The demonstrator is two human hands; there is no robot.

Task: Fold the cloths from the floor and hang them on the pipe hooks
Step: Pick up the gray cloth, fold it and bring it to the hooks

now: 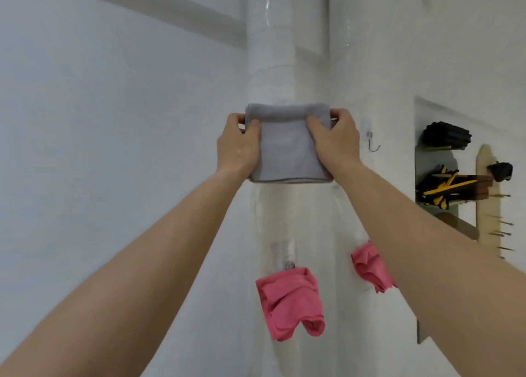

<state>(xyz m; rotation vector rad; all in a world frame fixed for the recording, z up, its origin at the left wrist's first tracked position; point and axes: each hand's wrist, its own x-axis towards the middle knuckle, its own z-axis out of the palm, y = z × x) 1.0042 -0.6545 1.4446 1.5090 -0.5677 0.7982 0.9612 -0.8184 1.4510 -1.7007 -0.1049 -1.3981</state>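
head view, tilted upward, close to pipe (270, 63)

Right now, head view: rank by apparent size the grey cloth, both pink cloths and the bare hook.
1. grey cloth, only slightly ahead of the next.
2. lower pink cloth, nearly alike.
3. right pink cloth, partly hidden, so unsure.
4. bare hook, clearly smallest.
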